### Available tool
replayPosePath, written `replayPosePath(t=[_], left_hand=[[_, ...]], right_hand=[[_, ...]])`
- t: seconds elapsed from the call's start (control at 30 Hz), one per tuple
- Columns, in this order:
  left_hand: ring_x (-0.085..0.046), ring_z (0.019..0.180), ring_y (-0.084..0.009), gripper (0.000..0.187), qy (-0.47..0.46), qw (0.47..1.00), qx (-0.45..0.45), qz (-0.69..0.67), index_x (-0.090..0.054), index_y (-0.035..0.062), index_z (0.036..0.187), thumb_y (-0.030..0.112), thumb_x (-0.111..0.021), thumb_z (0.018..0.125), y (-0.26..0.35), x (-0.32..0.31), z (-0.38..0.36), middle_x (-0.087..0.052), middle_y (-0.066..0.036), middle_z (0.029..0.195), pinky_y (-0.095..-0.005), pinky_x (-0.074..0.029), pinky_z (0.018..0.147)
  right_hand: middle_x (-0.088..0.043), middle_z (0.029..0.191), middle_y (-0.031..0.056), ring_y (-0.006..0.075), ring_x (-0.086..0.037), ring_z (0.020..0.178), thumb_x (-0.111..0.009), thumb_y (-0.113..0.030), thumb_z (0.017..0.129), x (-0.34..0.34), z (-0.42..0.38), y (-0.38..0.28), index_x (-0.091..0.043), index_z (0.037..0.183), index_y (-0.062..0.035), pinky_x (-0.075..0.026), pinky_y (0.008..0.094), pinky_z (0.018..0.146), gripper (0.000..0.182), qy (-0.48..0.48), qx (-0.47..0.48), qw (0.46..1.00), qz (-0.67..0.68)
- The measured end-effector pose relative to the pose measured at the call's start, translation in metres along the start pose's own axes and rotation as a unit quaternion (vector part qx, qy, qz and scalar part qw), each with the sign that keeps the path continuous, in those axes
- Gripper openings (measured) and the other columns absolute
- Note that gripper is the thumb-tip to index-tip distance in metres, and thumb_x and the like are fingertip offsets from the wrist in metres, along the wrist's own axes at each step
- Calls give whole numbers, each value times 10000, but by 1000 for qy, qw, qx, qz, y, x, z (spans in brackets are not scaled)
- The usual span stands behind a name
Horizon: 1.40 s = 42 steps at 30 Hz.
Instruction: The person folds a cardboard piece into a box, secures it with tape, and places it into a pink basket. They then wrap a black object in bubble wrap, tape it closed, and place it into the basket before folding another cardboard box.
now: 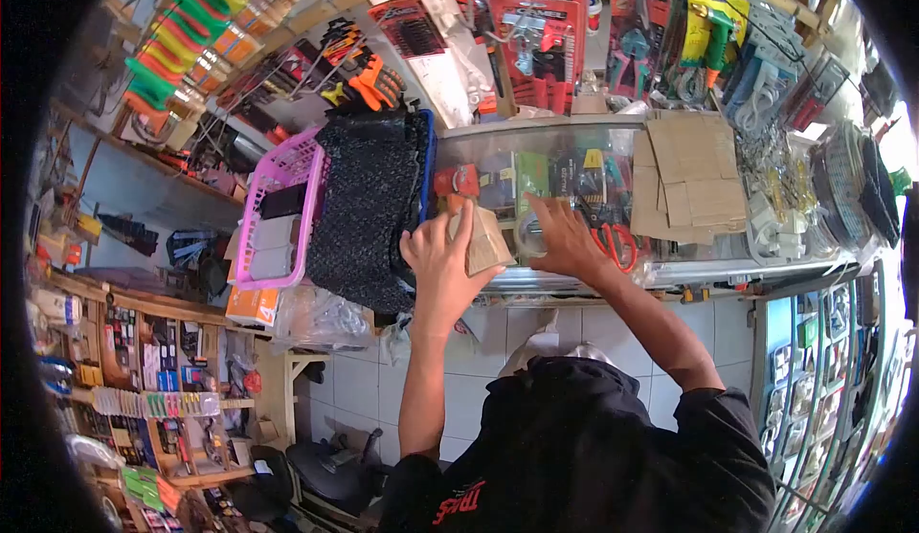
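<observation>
My left hand (442, 257) grips a small brown cardboard box (489, 244) above the front of the glass counter, with fingers on its upper side and thumb at its lower edge. Just right of the box, my right hand (572, 238) has its thumb and fingers around the right side of a roll of clear tape (528, 235). Part of the roll is hidden by that hand. Scissors with red handles (620, 248) lie on the counter beside my right wrist. A red-and-white packet (458, 181) shows beyond the box.
On the glass counter (574, 133), flattened cardboard (691, 179) lies to the right. A pink basket (304, 188) and black speckled material (369, 198) stand left. Packaged tools (541, 45) hang along the far side. Stocked shelves (163, 361) line the left, and a display case (814, 370) the right.
</observation>
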<state>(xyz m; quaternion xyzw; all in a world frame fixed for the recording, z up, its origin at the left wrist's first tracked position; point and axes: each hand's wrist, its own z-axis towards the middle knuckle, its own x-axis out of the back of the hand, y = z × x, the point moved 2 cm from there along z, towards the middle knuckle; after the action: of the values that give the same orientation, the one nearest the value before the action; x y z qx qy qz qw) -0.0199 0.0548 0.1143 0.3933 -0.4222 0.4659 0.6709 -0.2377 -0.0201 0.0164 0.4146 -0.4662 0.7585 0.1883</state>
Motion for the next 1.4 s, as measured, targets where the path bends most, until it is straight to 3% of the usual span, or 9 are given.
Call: replayPosePath(t=[0.2,0.37,0.53,0.7,0.83,0.97,1.13,1.33,1.4], left_hand=[[-432,1343,-365,1153,-24,999,3,-25,-434,172,1635,533,-930,658,1,-14,-33,-524,-125,1421,-628,-236,1161],[-448,1315,-364,1142,-41,996,-27,-70,-500,186,1591,455,-982,591,11,-44,-26,-545,-115,1396,-613,-262,1148],[-477,1307,-353,1151,-68,993,-62,-72,-478,172,1592,487,-963,596,23,-85,1,-558,-122,1408,-626,-261,1151],[-456,1365,-361,1223,-65,991,-73,-89,-417,157,1628,542,-945,594,19,-94,10,-518,-139,1499,-618,-251,1150],[-382,1466,-386,1227,-27,990,-79,-113,-378,161,1646,539,-936,621,21,-78,5,-428,-166,1595,-644,-235,1178],[-328,1504,-426,1174,38,987,-58,-147,-369,168,1649,503,-934,676,15,-63,-13,-367,-199,1627,-652,-213,1207],[-384,1452,-431,680,154,979,1,-135,-575,109,1480,401,-797,908,-9,-1,-26,-437,-211,1571,-579,-312,1150],[-494,1367,-400,510,186,959,201,69,-647,127,1377,328,-776,926,-123,9,-43,-562,-174,1458,-575,-351,1132],[-493,1365,-407,464,181,960,210,46,-681,109,1330,328,-770,931,-137,-5,-52,-587,-189,1428,-571,-345,1125]], right_hand=[[-542,1426,286,492,-508,1354,-943,-255,636,44,36,57,-302,1619,-85,-438,540,1151,1186,34,-4,999,-4],[-565,1358,290,509,-551,1294,-958,-255,629,68,74,111,-303,1591,-89,-510,537,1091,1175,-59,-154,977,-137],[-534,1473,272,421,-526,1389,-949,-256,676,77,84,146,-304,1618,-82,-439,466,1178,1155,-139,-53,988,-42],[-510,1534,240,359,-508,1425,-901,-256,800,97,80,132,-417,1580,-84,-403,434,1203,934,-62,-61,989,120],[-466,1571,252,367,-452,1478,-847,-360,895,105,36,47,-420,1599,-110,-376,463,1225,860,-64,20,985,161],[-402,1613,235,409,-397,1502,-922,-380,809,40,1,17,-421,1599,-120,-368,494,1232,971,-123,79,987,72],[-503,1505,206,415,-473,1436,-957,-303,735,8,9,3,-489,1533,-74,-412,482,1197,953,-122,89,976,159],[-594,1406,191,394,-576,1332,-953,-282,717,30,26,-3,-602,1409,-43,-496,470,1099,812,-98,84,974,184],[-590,1412,198,387,-583,1326,-949,-277,717,44,30,-4,-610,1401,-46,-510,457,1075,797,-65,81,987,119]])
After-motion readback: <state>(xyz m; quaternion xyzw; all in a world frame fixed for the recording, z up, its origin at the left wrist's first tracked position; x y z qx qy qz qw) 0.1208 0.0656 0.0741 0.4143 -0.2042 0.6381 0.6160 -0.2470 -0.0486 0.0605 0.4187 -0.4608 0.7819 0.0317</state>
